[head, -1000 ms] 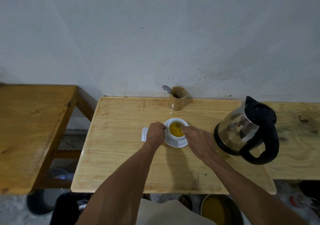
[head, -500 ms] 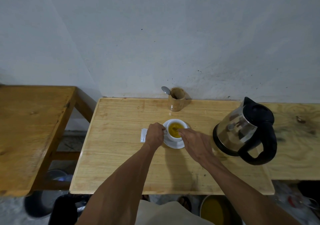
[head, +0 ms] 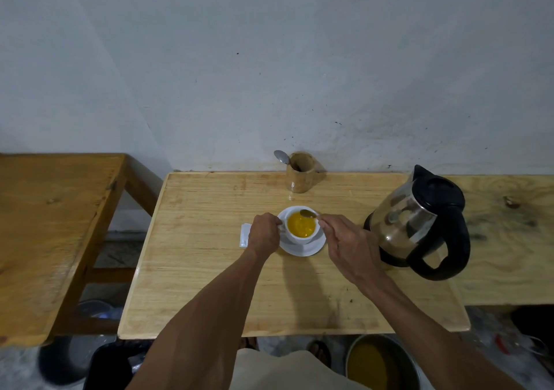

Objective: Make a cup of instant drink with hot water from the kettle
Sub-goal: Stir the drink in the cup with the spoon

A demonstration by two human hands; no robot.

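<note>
Lifted since earlier: teaspoon (head: 308, 213) now above cup (head: 300, 227) rim | my right hand (head: 349, 247) grip pinching its handle | left hand (head: 263, 235) grip pinching cup's handle | kettle (head: 419, 223) right of frame

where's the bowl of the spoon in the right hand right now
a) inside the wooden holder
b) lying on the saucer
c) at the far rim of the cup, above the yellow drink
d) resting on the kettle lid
c: the right hand holds the spoon with its bowl at the far rim of the cup, over the yellow drink.

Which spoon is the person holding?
The spoon at the far rim of the white cup, pinched by the right hand. The other spoon just stands in the wooden holder by the wall.
</note>
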